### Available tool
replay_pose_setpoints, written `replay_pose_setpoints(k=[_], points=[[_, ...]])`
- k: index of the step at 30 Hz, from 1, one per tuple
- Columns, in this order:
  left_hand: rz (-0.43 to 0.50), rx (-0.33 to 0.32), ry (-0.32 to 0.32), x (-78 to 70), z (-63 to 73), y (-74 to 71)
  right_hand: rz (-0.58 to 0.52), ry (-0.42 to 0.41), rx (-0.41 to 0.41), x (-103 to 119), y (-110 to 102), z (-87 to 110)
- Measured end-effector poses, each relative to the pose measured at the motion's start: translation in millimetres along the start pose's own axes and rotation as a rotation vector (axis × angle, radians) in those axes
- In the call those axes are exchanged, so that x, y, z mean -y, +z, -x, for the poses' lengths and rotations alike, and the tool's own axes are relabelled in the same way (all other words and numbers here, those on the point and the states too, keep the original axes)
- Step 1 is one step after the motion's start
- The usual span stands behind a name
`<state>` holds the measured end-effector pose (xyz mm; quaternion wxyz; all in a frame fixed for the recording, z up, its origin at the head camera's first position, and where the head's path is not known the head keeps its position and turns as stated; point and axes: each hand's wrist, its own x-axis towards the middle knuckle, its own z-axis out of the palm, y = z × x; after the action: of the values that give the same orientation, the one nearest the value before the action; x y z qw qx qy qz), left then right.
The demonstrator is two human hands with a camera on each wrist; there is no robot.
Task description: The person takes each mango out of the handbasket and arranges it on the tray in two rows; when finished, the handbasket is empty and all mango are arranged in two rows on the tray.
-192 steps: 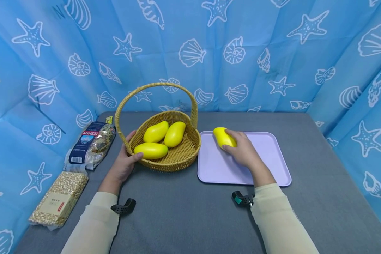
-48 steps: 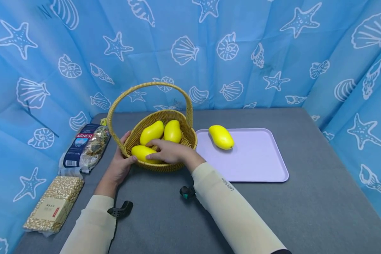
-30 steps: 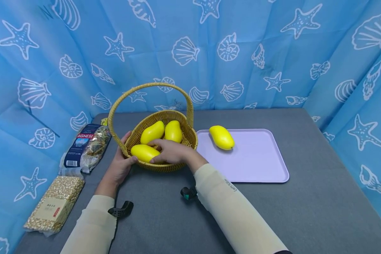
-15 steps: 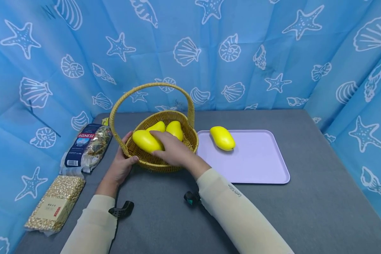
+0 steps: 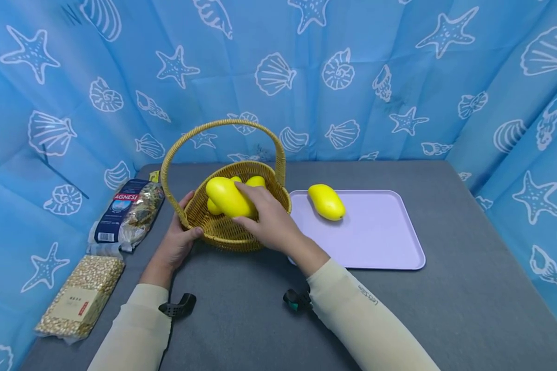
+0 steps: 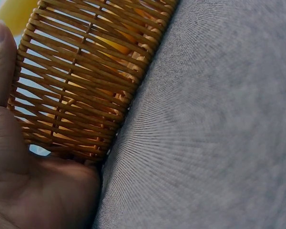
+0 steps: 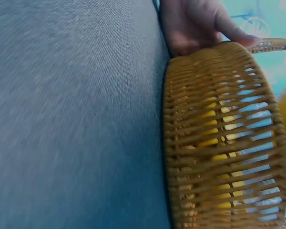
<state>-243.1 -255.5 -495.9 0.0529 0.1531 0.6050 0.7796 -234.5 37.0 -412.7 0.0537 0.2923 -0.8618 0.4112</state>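
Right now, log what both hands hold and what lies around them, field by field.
Left hand: grips the left side of the rounded golden wicker basket
Right hand: holds a smooth yellow oval fruit over the basket
In basket: two more yellow fruits, mostly hidden
Right of basket: lilac rectangular tray bearing one yellow elongated fruit
Far left: clear plastic AGNESI bag; nearer, tan grainy wrapped block

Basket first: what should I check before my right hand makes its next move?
1. Left hand steadying basket: ok, holding its left side.
2. Basket down on table: ok.
3. Right hand gripping mango: ok.
4. Mango clear of basket: not ok, head view shows it over the opening.
5. Mango high enough to cross out: cannot tell.
6. Tray space: ok, right side bare; other mango sits far left.
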Motion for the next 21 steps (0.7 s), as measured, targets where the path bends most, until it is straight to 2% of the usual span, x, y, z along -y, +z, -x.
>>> replay_pose_setpoints(k=[11,21], points=[[0.004,-0.004,-0.001,-0.8,0.4,-1.9,0.009,-0.011,-0.077,0,-33,32.8],[0.017,-0.002,-0.009,-1.6,-0.3,-0.1,0.04,0.031,-0.12,-16,-64,65.2]])
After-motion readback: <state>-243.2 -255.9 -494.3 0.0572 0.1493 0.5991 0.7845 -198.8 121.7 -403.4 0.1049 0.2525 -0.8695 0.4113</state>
